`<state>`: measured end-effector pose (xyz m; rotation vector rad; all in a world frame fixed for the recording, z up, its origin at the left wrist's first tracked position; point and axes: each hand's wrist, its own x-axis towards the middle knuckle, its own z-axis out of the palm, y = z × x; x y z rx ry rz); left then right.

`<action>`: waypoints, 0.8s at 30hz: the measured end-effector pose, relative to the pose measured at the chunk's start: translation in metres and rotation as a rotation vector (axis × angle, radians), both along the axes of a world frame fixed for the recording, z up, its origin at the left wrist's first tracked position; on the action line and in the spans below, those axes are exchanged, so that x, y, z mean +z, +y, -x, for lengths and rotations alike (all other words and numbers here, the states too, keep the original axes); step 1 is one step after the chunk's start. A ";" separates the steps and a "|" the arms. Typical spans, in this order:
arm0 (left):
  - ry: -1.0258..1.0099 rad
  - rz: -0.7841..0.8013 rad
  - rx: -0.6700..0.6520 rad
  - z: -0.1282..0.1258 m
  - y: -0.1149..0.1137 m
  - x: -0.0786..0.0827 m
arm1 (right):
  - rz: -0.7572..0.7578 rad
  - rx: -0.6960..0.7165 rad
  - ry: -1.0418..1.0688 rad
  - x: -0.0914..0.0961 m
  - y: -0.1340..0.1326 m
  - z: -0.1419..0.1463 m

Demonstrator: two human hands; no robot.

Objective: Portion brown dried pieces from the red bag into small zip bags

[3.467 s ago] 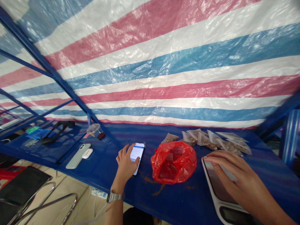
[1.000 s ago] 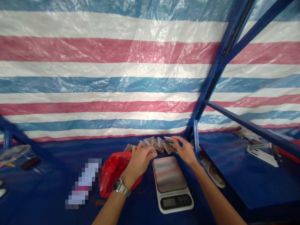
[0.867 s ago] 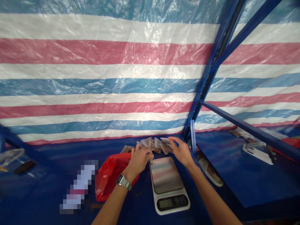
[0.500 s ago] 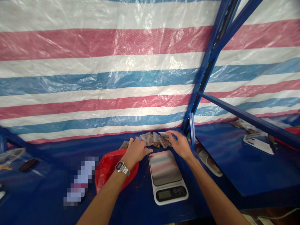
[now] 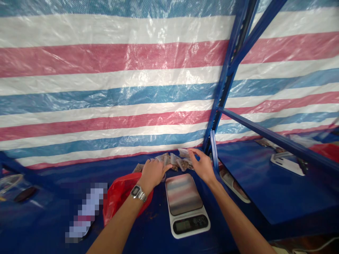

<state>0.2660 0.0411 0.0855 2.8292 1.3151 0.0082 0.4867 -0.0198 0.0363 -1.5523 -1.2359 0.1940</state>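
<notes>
Left hand (image 5: 153, 173): fingers curl down, tips by the near edge of the bags; whether they grip anything is hidden.
Right hand (image 5: 202, 165): fingers spread and partly open, tips at a bag's top edge; I cannot tell if they pinch it.
Zip bags (image 5: 177, 161): small, clear, glossy plastic pouches of lumpy brown pieces, overlapping in a loose row at 12 o'clock from the scale, between both hands.
Digital kitchen scale (image 5: 184, 204): white rectangular body, shiny reflective platform, dark display, nothing on it, just below the bags.
Red plastic bag (image 5: 119, 199): thin, crumpled, at 9 o'clock from the scale, partly under the left forearm.
Metal-band wristwatch (image 5: 138, 193): on the left wrist.
Blue tabletop (image 5: 148, 240): smooth, glossy, scattered with brown specks.
Pixelated object (image 5: 84, 211): blurred, too unclear to name, at 9 o'clock from the red bag.
Striped tarpaulin (image 5: 106, 88): woven red, white and blue plastic, creased, behind the table.
Blue steel frame (image 5: 227, 70): angled bars crossing the tarpaulin at 1 o'clock.
</notes>
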 end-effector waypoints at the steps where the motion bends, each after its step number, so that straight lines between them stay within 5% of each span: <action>1: -0.069 -0.011 0.003 0.004 -0.002 0.006 | -0.016 0.001 0.076 0.005 -0.001 0.002; 5: -0.728 0.242 0.053 0.015 -0.024 0.023 | -0.018 0.170 0.274 0.028 -0.014 0.028; 10: -1.222 0.624 0.132 0.015 -0.048 0.009 | -0.045 0.363 -0.016 0.041 -0.040 0.085; 24: -1.528 0.908 0.253 0.061 -0.054 -0.030 | 0.149 0.386 -0.245 0.030 -0.044 0.125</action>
